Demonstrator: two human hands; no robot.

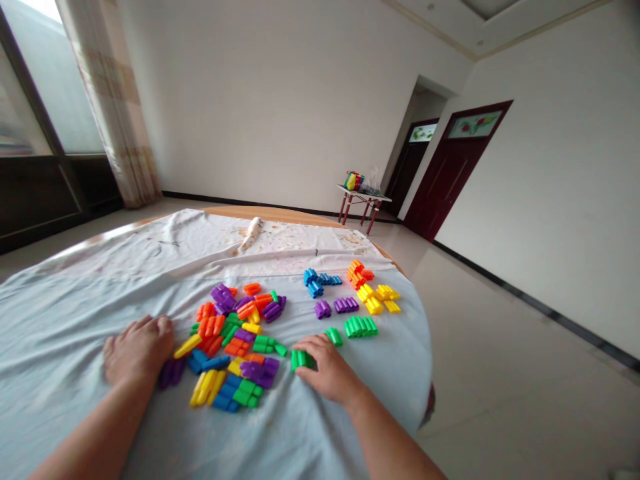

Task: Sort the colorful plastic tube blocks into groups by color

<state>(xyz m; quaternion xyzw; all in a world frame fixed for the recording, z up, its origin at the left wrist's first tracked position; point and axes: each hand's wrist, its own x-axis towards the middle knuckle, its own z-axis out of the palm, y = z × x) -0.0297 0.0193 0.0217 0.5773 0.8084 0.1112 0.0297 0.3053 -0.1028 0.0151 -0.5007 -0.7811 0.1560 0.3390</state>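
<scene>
My left hand (139,350) rests palm down on the pale blue cloth (75,353), fingers curled together and holding nothing, just left of a purple interlocking plastic block (171,373). My right hand (326,369) has its fingers and thumb around a green block (302,361). Between my hands lies a mixed heap of coloured blocks (233,340). Further back, the blocks stand in loose groups by colour: blue (314,280), orange (356,273), yellow (375,298), purple (340,306) and green (360,327).
The cloth covers a round wooden table, whose edge (270,213) shows at the far side, and a stained white sheet (200,250) lies behind. A small red-legged table (363,198) with a bag stands by the far wall, near dark red doors (453,173).
</scene>
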